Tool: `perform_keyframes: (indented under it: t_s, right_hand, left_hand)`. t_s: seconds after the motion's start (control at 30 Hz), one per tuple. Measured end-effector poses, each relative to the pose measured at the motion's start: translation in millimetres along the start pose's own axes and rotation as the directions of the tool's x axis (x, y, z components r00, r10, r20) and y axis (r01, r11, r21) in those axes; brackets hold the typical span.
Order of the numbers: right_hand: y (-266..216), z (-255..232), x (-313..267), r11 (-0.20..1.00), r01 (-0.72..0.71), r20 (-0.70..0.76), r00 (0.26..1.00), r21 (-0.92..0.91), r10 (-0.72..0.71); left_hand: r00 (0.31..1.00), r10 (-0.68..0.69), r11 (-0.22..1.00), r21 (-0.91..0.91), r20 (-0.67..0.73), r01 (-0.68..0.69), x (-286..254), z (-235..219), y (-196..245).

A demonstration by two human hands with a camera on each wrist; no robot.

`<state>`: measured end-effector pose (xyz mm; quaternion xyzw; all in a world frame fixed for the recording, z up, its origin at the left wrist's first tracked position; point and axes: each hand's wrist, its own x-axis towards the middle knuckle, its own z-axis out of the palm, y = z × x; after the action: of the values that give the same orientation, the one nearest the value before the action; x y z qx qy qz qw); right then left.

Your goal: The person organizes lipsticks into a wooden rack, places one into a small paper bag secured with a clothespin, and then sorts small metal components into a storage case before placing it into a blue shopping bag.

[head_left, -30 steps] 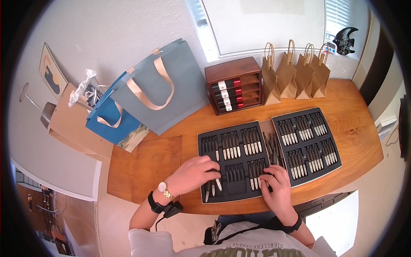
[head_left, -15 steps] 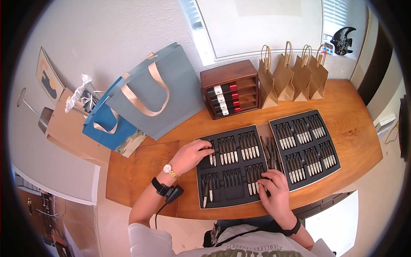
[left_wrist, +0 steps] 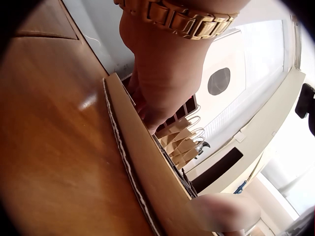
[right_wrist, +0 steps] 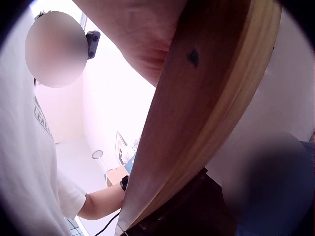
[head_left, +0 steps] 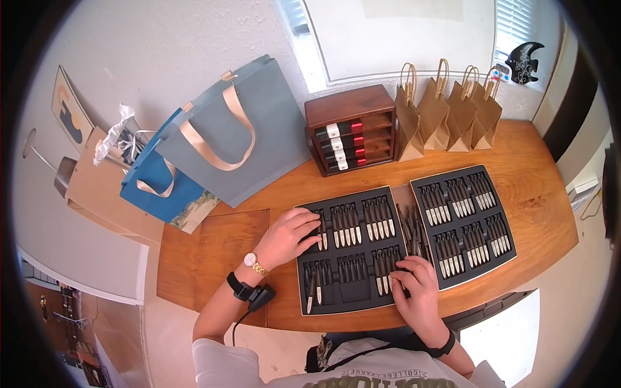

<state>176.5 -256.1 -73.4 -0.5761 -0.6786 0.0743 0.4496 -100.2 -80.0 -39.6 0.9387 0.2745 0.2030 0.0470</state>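
Two shallow black trays lie side by side on the table; the left tray (head_left: pixel 362 243) has compartments with slim dark pen-like sticks (head_left: pixel 346 226), most with pale silvery ends. Over its top-left compartment, my left hand (head_left: pixel 288 238) pinches a pen-like stick between thumb and fingers; the fingers partly cover that compartment. My right hand (head_left: pixel 418 286) rests at the tray's lower right edge, its fingers loosely bent beside the sticks there. In the left wrist view the left fingertips are hidden behind the box wall (left_wrist: pixel 142 172). The right wrist view leaves the right fingers out of sight.
Loose dark sticks (head_left: pixel 415 234) lie between the left tray and the filled right tray (head_left: pixel 467 258). Behind stand a wooden rack (head_left: pixel 349 107), several brown paper bags (head_left: pixel 432 116) and a large grey gift bag (head_left: pixel 259 129). The table's front edge (right_wrist: pixel 221 123) is close under the right wrist.
My left hand has moved from the tray's lower left compartment, where it held a stick, up to the top-left one. A second pale end now shows there. My right hand has barely moved.
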Motion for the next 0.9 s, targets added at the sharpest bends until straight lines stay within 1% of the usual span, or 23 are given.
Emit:
perform_keyframes:
  t_s: [0.23, 0.3, 0.43, 0.53, 0.6, 0.73, 0.8, 0.83, 0.9]
  right_hand:
    - [2.8, 2.3, -1.1, 1.000, -0.009, 0.016, 1.000, -0.008, 0.009]
    - [2.8, 2.2, -0.8, 1.000, -0.009, 0.020, 1.000, -0.011, 0.010]
    - [4.1, 3.3, -1.2, 1.000, -0.015, 0.033, 0.999, -0.013, 0.016]
    - [2.7, 2.7, 0.3, 1.000, -0.016, 0.042, 0.999, -0.013, 0.016]
    - [1.4, 2.8, 0.8, 1.000, -0.015, 0.047, 0.999, -0.017, 0.016]
    - [1.7, 3.9, 0.3, 1.000, -0.012, 0.041, 0.999, -0.026, 0.013]
    - [0.3, 3.2, 0.0, 1.000, -0.011, 0.043, 0.999, -0.020, 0.012]
    - [0.9, 2.6, 0.7, 1.000, -0.015, 0.037, 0.999, -0.012, 0.015]
    - [3.1, 3.1, -0.7, 1.000, -0.018, 0.023, 1.000, -0.008, 0.019]
  left_hand:
    - [0.998, -0.061, 0.997, -0.042, 0.032, 0.062, 0.3, 0.8, 0.8]
    - [0.997, -0.042, 0.999, 0.000, 0.062, 0.042, 2.0, -1.6, 1.9]
    - [0.996, -0.052, 0.998, -0.017, 0.073, 0.054, 2.9, -4.0, 5.4]
    - [0.991, -0.073, 0.997, 0.008, 0.109, 0.073, 0.9, -5.8, 7.9]
    - [0.982, -0.120, 0.992, 0.057, 0.143, 0.113, 0.9, -4.3, 11.8]
    - [0.984, -0.132, 0.990, 0.058, 0.124, 0.126, -0.9, -3.6, 12.5]
    - [0.991, -0.120, 0.992, 0.048, 0.066, 0.117, -4.0, 0.2, 12.5]
    - [0.991, -0.117, 0.992, 0.046, 0.060, 0.114, -5.2, -1.6, 15.5]
    - [0.979, -0.198, 0.978, -0.061, 0.046, 0.200, -11.3, -11.5, 23.3]
